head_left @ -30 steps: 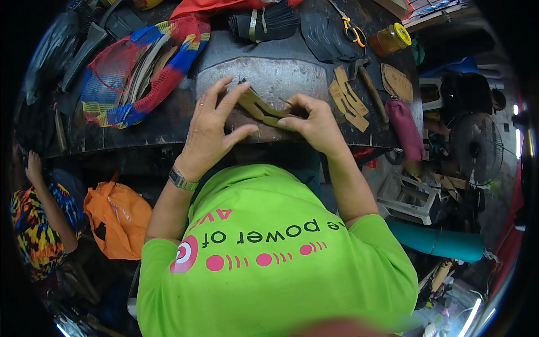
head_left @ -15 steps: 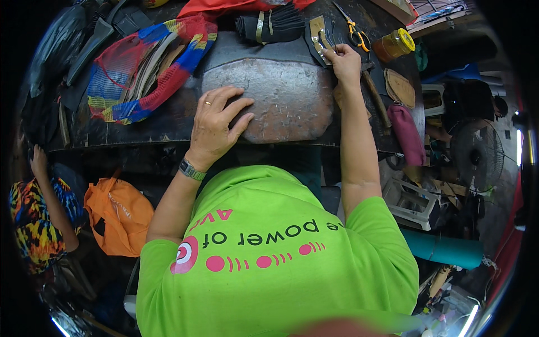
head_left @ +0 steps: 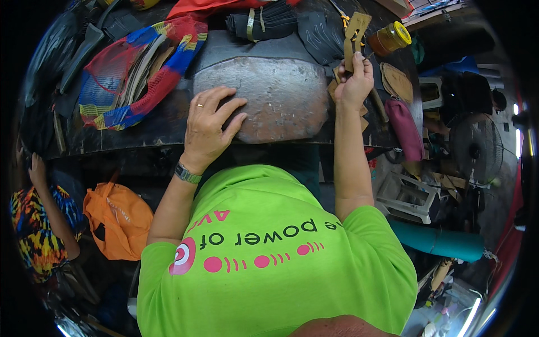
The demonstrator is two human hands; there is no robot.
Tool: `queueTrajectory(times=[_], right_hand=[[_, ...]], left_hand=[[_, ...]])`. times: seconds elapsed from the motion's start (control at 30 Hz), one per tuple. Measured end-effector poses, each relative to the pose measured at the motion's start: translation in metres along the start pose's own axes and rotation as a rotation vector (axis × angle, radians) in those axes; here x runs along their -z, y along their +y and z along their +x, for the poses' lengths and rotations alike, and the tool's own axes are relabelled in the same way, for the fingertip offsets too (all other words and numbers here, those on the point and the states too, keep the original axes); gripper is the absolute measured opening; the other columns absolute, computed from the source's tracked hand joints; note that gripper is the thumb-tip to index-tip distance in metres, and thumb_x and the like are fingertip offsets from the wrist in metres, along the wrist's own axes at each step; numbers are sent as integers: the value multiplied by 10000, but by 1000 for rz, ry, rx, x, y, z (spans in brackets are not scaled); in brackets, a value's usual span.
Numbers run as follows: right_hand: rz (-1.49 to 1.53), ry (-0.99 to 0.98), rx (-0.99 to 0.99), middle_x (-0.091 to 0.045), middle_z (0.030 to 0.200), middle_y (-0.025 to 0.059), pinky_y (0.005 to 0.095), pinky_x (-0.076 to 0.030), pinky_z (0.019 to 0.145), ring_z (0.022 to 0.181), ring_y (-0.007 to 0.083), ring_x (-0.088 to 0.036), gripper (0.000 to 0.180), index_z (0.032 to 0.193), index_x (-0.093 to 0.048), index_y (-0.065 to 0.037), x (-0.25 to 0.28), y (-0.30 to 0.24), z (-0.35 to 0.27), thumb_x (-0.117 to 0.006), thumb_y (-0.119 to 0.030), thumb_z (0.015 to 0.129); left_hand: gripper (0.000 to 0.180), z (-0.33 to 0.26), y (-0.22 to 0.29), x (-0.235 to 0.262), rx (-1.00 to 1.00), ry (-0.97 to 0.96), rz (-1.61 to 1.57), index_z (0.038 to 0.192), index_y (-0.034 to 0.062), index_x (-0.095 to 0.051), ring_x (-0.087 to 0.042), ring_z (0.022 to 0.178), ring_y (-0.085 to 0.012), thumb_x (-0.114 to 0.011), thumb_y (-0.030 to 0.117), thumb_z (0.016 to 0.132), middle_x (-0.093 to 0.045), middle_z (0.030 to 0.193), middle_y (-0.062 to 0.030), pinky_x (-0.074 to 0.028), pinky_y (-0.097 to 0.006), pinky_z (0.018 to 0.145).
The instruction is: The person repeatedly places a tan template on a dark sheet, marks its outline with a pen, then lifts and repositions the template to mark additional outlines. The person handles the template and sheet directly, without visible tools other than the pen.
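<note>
My right hand (head_left: 355, 84) pinches a brown card template (head_left: 357, 28) with cut-out slots, held raised over the right side of the table. Left of it lie black cut pieces (head_left: 320, 38) marked with pale lines. My left hand (head_left: 213, 121) rests with fingers apart on the near left part of a worn grey-brown board (head_left: 283, 104) and holds nothing. Scissors (head_left: 345, 21) with orange handles lie partly hidden behind the template. Beyond the board sits a banded bundle of black pieces (head_left: 269, 23).
A red, blue and yellow mesh bag (head_left: 140, 73) of flat pieces lies at left. On the right are a yellow-lidded jar (head_left: 390, 38), a wooden tool handle (head_left: 378, 106), tan flat pieces (head_left: 396, 81) and a maroon pouch (head_left: 405, 129). Another person's arm (head_left: 53, 208) shows far left.
My right hand has lifted the template off the black pieces and drawn it rightward, uncovering the pale lines. My left hand still rests on the board.
</note>
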State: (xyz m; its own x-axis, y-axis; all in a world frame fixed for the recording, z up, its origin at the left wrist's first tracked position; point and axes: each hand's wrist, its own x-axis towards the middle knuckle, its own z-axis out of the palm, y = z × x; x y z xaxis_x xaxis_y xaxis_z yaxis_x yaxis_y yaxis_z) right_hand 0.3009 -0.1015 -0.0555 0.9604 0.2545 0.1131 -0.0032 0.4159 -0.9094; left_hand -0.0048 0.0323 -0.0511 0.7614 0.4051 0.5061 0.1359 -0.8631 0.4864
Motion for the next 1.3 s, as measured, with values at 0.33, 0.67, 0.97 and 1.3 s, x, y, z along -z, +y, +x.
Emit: queueTrajectory(times=[0.33, 0.67, 0.97, 1.3], right_hand=[[8, -15, -147, -652, 759, 45, 212, -423, 486, 569, 112, -574, 169, 978, -609, -84, 5, 5, -22, -670, -231, 1034], [5, -64, -145, -682, 826, 32, 226, -471, 541, 657, 112, -625, 177, 982, -641, -68, 5, 5, -24, -713, -227, 1011], [-9, -55, -152, -680, 806, 51, 215, -419, 526, 625, 101, -594, 114, 1011, -667, -45, -1, 3, -27, -665, -159, 1015], [-959, -977, 265, -720, 889, 176, 429, -539, 728, 812, 375, -702, 175, 1020, -702, -48, -29, -25, -103, -720, -190, 918]], left_hand=[[243, 17, 1, 2, -23, -62, -104, 1081, 86, -762, -620, 1161, -297, -789, 167, 853, -687, 1178, -77, -442, -434, 1029], [210, 35, 10, -15, -49, -83, -22, 1073, 111, -773, -631, 1150, -291, -771, 173, 872, -711, 1190, -59, -472, -412, 1005], [204, 30, 8, -18, -39, -30, -16, 1061, 117, -782, -652, 1107, -278, -771, 158, 862, -729, 1150, -49, -497, -389, 960], [572, 29, 2, -25, 11, 164, -194, 1386, 66, -622, -630, 1116, -301, -820, 172, 860, -635, 1280, -140, -510, -410, 970]])
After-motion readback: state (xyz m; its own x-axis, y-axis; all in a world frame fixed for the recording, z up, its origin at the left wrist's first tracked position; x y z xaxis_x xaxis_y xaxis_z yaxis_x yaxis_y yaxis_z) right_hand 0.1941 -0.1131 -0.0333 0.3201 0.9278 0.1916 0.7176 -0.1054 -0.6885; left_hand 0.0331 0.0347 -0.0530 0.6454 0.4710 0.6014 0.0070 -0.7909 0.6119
